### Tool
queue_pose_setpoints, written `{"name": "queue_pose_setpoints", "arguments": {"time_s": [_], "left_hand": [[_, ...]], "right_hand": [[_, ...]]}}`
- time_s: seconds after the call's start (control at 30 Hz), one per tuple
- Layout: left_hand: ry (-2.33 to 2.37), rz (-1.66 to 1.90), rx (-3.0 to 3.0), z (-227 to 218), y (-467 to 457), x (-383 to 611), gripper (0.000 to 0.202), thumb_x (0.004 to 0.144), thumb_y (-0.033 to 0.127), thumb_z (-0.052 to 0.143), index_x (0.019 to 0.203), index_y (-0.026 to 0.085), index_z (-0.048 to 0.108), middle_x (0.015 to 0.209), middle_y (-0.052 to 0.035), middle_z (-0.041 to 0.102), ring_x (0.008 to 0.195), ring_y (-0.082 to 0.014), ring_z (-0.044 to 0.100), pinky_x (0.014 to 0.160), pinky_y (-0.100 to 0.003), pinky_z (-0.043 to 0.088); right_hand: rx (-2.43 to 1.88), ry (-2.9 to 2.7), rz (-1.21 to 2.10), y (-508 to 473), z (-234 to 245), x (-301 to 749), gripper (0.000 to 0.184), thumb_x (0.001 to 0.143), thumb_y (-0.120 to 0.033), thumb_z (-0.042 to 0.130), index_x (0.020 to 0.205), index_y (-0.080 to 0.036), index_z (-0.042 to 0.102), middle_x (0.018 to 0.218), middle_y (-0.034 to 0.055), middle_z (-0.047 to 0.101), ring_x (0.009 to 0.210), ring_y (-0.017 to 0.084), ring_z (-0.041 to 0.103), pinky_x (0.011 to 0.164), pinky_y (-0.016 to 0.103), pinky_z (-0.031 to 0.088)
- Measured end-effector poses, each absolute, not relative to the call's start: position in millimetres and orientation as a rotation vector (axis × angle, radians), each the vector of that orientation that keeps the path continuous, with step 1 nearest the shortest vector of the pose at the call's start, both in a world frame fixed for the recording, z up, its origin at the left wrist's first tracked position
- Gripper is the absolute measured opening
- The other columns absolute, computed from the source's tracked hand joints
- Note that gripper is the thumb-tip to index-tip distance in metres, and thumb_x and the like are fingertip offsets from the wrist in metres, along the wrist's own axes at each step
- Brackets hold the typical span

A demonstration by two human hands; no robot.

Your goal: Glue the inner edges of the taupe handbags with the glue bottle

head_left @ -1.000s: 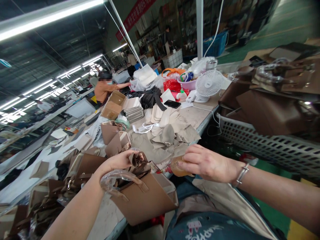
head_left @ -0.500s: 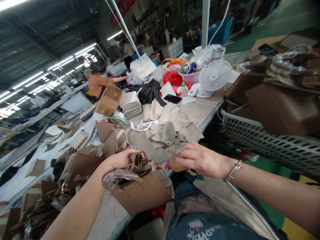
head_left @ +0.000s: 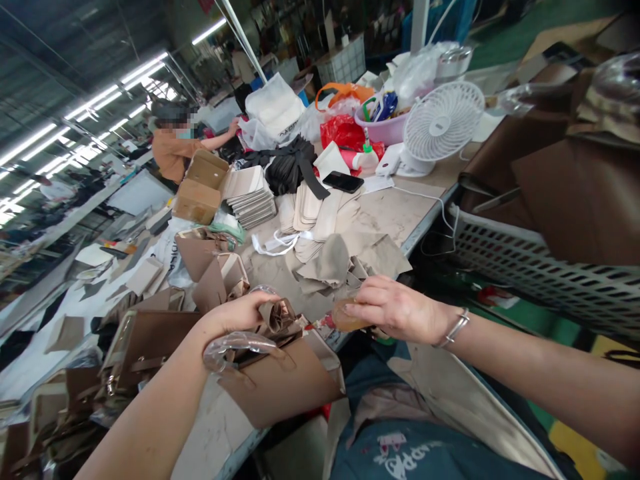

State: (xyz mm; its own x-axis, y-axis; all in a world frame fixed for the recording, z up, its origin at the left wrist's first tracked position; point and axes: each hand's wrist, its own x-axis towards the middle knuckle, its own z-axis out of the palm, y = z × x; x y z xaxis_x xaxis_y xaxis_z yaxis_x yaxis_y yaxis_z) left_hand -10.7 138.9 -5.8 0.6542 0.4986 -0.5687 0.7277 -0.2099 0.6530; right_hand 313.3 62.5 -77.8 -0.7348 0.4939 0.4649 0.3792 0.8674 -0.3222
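Observation:
A brown handbag point(head_left: 285, 383) with a plastic-wrapped handle point(head_left: 235, 343) lies tilted at the table's front edge. My left hand point(head_left: 245, 310) is closed on the bunched brown lining point(head_left: 277, 315) at the bag's opening; its fingertips are partly hidden behind the cloth. Just right of the bag, my right hand point(head_left: 395, 308) grips a rounded, yellowish translucent piece point(head_left: 346, 315), whose exact kind I cannot make out. That piece is apart from the bag, over the table edge. Beyond both hands are loose crumpled beige scraps point(head_left: 333, 263).
More brown bags point(head_left: 145, 340) crowd the left. Farther back are stacked beige panels point(head_left: 249, 197), black straps point(head_left: 295, 170), a phone point(head_left: 343, 181) and a white fan point(head_left: 443, 123). A plastic basket point(head_left: 540, 273) of brown pieces stands right. A co-worker point(head_left: 175, 150) sits across the table.
My right hand has moved slightly left, bringing the yellowish piece closer to the bag. My left hand keeps its hold on the lining. The view has shifted a little.

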Motion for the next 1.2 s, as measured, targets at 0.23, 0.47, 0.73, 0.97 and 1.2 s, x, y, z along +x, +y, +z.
{"name": "queue_pose_setpoints", "arguments": {"time_s": [0.23, 0.47, 0.73, 0.97, 1.2], "left_hand": [[1.006, -0.302, 1.924, -16, 151, -15, 0.029, 0.067, 0.021, 0.065, 0.095, 0.016, 0.067, 0.096, -0.0065, 0.073, 0.088, -0.0215, 0.066, 0.082, -0.032, 0.052], [1.03, -0.304, 1.847, -23, 156, -14, 0.027, 0.066, 0.021, 0.067, 0.093, 0.017, 0.068, 0.093, -0.0049, 0.073, 0.089, -0.021, 0.066, 0.082, -0.03, 0.051], [1.01, -0.326, 1.818, -28, 161, -16, 0.027, 0.067, 0.022, 0.069, 0.094, 0.016, 0.068, 0.095, -0.0053, 0.074, 0.089, -0.0215, 0.067, 0.081, -0.029, 0.051], [1.039, -0.321, 1.78, -27, 159, -12, 0.025, 0.068, 0.022, 0.068, 0.093, 0.016, 0.067, 0.094, -0.005, 0.074, 0.089, -0.0218, 0.067, 0.083, -0.03, 0.051], [1.06, -0.334, 1.732, -28, 159, -13, 0.03, 0.066, 0.023, 0.071, 0.094, 0.016, 0.068, 0.095, -0.0059, 0.074, 0.091, -0.0235, 0.067, 0.084, -0.032, 0.05]], "right_hand": [[-0.601, -2.522, 0.406, 57, -100, 318, 0.034, 0.093, -0.015, 0.042, 0.123, -0.011, 0.057, 0.09, 0.0098, 0.059, 0.084, 0.022, 0.045, 0.081, 0.037, 0.039], [-0.61, -2.469, 0.341, 70, -98, 319, 0.031, 0.093, -0.015, 0.044, 0.12, -0.011, 0.058, 0.091, 0.011, 0.06, 0.092, 0.023, 0.047, 0.081, 0.036, 0.039], [-0.559, -2.57, 0.454, 58, -119, 319, 0.029, 0.093, -0.015, 0.041, 0.114, -0.013, 0.061, 0.085, 0.0083, 0.058, 0.081, 0.02, 0.046, 0.078, 0.036, 0.039], [-0.591, -2.423, 0.423, 77, -113, 319, 0.035, 0.09, -0.012, 0.046, 0.123, -0.012, 0.056, 0.094, 0.0112, 0.061, 0.088, 0.021, 0.05, 0.079, 0.035, 0.041], [-0.579, -2.413, 0.466, 81, -123, 316, 0.032, 0.09, -0.012, 0.045, 0.12, -0.012, 0.059, 0.09, 0.0109, 0.061, 0.086, 0.021, 0.05, 0.078, 0.036, 0.042]]}}
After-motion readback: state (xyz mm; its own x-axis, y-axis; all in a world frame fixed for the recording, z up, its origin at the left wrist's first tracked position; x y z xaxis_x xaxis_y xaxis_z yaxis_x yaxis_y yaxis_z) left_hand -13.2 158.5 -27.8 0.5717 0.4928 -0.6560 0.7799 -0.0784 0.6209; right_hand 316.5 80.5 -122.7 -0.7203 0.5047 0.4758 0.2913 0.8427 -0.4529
